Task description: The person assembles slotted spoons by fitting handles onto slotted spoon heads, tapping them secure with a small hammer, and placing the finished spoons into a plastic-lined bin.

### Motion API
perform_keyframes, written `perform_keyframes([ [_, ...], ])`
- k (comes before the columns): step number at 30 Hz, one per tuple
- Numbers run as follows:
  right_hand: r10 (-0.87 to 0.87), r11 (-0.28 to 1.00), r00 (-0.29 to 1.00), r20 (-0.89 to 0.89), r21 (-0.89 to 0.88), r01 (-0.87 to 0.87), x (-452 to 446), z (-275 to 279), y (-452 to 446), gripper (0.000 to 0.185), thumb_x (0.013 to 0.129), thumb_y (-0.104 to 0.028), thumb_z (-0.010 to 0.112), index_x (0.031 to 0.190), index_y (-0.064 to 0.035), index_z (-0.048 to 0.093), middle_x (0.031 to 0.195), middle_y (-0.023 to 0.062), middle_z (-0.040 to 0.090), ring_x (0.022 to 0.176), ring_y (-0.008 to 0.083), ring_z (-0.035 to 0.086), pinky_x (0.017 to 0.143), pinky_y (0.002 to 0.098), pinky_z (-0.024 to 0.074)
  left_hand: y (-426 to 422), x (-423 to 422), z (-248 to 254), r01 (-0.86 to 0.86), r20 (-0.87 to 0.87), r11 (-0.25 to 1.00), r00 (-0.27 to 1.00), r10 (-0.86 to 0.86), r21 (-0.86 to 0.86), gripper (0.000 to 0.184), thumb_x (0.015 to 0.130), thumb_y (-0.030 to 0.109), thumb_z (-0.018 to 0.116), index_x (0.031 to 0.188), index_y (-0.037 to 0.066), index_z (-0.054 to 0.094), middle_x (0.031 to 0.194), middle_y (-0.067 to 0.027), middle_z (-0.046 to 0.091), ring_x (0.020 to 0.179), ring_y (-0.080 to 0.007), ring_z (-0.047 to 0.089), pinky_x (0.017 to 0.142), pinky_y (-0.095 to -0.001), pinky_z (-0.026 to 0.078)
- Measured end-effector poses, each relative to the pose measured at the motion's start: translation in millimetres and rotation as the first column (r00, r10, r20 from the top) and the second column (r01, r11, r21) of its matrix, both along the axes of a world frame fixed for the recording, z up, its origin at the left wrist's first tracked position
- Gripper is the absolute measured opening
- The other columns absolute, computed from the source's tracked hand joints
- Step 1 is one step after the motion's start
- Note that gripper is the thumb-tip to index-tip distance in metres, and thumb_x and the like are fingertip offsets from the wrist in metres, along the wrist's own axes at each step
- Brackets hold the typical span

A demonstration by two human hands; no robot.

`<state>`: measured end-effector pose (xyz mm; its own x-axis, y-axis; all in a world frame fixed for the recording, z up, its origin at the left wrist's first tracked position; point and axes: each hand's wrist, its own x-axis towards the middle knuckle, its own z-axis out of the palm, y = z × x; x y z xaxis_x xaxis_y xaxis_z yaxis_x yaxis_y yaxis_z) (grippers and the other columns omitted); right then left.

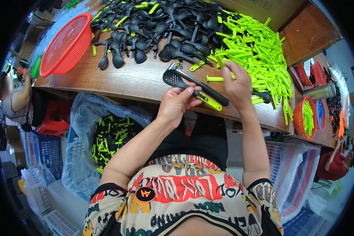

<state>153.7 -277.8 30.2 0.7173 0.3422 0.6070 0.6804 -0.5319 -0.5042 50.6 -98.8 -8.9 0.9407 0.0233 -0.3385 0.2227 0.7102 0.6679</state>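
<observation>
A black slotted spoon (pixel 174 78) with a green piece on its handle is gripped in my left hand (pixel 175 103), above the table's front edge. Just behind it, a hammer (pixel 204 87) with a black grip lies on the table. My right hand (pixel 237 84) is closed around a green handle piece (pixel 219 61), whose end sticks up past the fingers. To its right spreads a big heap of green handle pieces (pixel 259 51). Black spoon heads (pixel 161 23) are piled along the back of the table.
A red basket (pixel 67 45) stands at the table's left. Below is a plastic-lined bin (pixel 76 145) of black and green pieces. Orange baskets (pixel 305 118) and a metal flask (pixel 319 91) are at right. Two other people (pixel 17 98) (pixel 334 163) sit at the sides.
</observation>
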Motion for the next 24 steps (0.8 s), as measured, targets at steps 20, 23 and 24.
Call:
perform_keyframes([
  [20,-0.058,0.998,0.874,-0.482,-0.003,0.065,-89,9,6,0.019,0.087,-0.023,0.070,0.085,-0.0042,0.069,0.066,0.0150,0.066,0.058,0.0370,0.064,0.055,0.0432,0.0475,-11,-13,18,-0.142,0.356,0.981,0.931,0.087,0.132,0.014,0.094,0.005,0.063,0.107,0.001,0.066,0.106,-0.0103,0.071,0.094,-0.0131,0.068,0.082,-0.0265,0.057],
  [23,-0.210,0.976,0.881,-0.424,-0.142,0.165,-94,17,4,0.021,0.086,-0.024,0.072,0.087,-0.0027,0.068,0.069,0.0145,0.066,0.063,0.0369,0.064,0.057,0.0441,0.0470,-12,-13,14,-0.189,0.410,0.921,0.911,0.035,0.341,0.025,0.083,-0.007,0.071,0.107,-0.002,0.065,0.106,-0.0116,0.070,0.092,-0.0135,0.068,0.083,-0.0256,0.055],
  [24,-0.218,0.966,0.952,-0.214,-0.184,0.180,-95,17,2,0.021,0.086,-0.023,0.072,0.089,-0.0022,0.067,0.072,0.0147,0.066,0.067,0.0363,0.064,0.060,0.0440,0.0468,-11,-13,19,-0.185,0.413,0.913,0.911,0.019,0.365,0.026,0.084,-0.007,0.070,0.108,-0.001,0.064,0.105,-0.0107,0.071,0.091,-0.0117,0.067,0.081,-0.0243,0.055],
])
